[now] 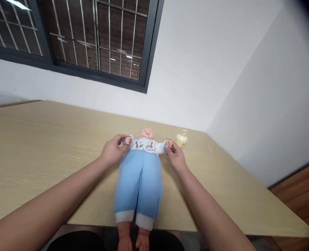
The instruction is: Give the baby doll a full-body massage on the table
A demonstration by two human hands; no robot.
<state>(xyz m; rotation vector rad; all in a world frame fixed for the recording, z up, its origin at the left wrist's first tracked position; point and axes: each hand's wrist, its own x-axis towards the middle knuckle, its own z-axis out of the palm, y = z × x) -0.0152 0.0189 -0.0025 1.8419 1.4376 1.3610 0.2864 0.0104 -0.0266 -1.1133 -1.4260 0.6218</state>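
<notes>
A baby doll (pixel 141 174) lies face up on the wooden table, its head away from me and its bare feet hanging past the front edge. It wears blue trousers with white cuffs and a white top with an elephant face. My left hand (pixel 114 149) is closed around the doll's cuff and hand on the left side. On the other side, my right hand (pixel 175 156) pinches the doll's other hand at its blue-edged cuff. Both of the doll's arms are spread outward.
A cream pump bottle (pixel 182 138) stands just beyond my right hand. Farther right lies a thin pale strand (pixel 210 147) on the table (pixel 222 181). White walls and a barred window (pixel 99 38) rise behind the table.
</notes>
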